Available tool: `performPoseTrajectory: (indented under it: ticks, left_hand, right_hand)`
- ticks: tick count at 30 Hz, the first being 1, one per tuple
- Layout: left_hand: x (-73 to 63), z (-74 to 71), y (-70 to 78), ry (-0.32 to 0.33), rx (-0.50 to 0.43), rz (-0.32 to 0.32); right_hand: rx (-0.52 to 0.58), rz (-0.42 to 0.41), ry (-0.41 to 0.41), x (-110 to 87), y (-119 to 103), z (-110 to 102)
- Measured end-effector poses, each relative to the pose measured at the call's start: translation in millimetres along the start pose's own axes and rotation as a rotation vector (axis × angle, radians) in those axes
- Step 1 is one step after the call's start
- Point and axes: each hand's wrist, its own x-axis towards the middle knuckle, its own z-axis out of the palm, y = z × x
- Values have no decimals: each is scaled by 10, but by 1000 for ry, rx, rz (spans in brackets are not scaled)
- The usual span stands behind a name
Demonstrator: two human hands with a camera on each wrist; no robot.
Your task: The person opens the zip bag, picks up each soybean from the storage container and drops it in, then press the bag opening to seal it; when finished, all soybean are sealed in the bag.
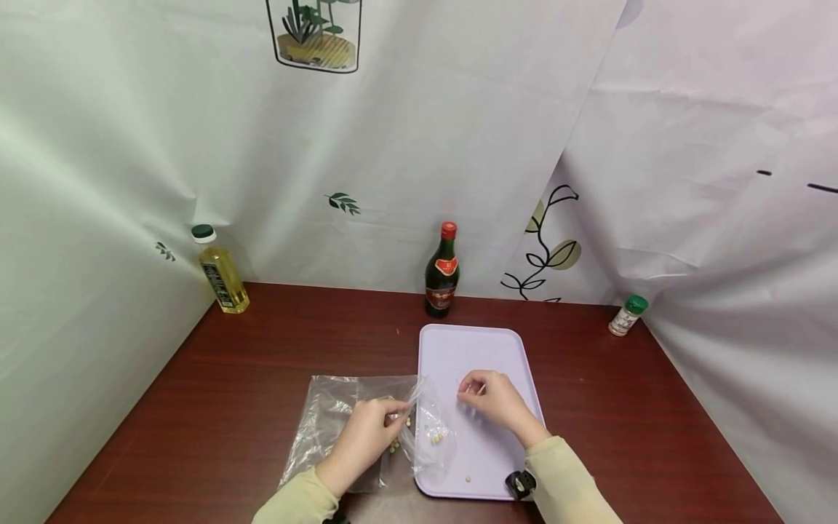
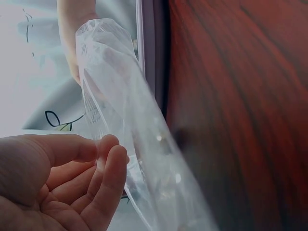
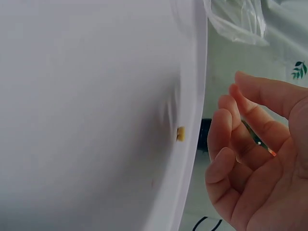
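Note:
A clear plastic bag [image 1: 334, 404] lies crumpled on the table and partly over a pale lilac tray [image 1: 484, 349]. My left hand [image 1: 366, 437] pinches the bag's edge between thumb and fingers, and the film stretches up from the fingertips in the left wrist view. Several small yellowish pieces [image 1: 436, 439], perhaps corn kernels, show through the bag. One loose piece [image 1: 468, 479] lies on the tray near its front edge. Above the tray is my right hand [image 1: 500, 404], its fingers loosely curled and thumb close to the index finger; nothing shows between them in the right wrist view.
Behind the tray stands a dark bottle with a red cap [image 1: 442, 273]. An oil bottle [image 1: 224, 276] is at the far left, and a green-capped shaker [image 1: 627, 316] at the far right. Printed cloth [image 1: 393, 145] hangs around the wooden table [image 1: 275, 335].

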Motion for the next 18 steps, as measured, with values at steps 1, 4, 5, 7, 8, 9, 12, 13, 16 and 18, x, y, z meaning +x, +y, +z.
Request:
performPoseTrajectory:
  ticks: [1,4,5,7,8,9,12,13,16,18]
  left_hand:
    - [0,2,-3,0,-1,2]
    - [-3,3,-4,-3,-6,0]
    - [-4,2,-2,-5,-8,0]
    - [-6,0,2,-7,-11,0]
    - [-6,-3,5,-9,-12,-2]
    - [-6,-4,6,-9,-14,-2]
    - [-7,-10,8,-10,-17,-2]
    - [-8,-9,6,-10,-18,-1]
    - [-10,-7,-1,-11,-21,-4]
    - [-10,-8,-8,-13,-22,-9]
  right_hand:
    - [-2,7,4,8,12,-2]
    - [-21,33,25,25,37,-10]
    - [-25,44,32,28,47,-11]
    - [-34,66,47,32,68,-12]
    - [-35,78,53,31,75,-15]
    - [-37,90,59,32,84,-17]
    - [-41,121,75,34,108,-24]
    - [-44,131,80,39,115,-27]
    - [-67,145,102,51,143,-30]
    - [-81,151,112,56,159,-31]
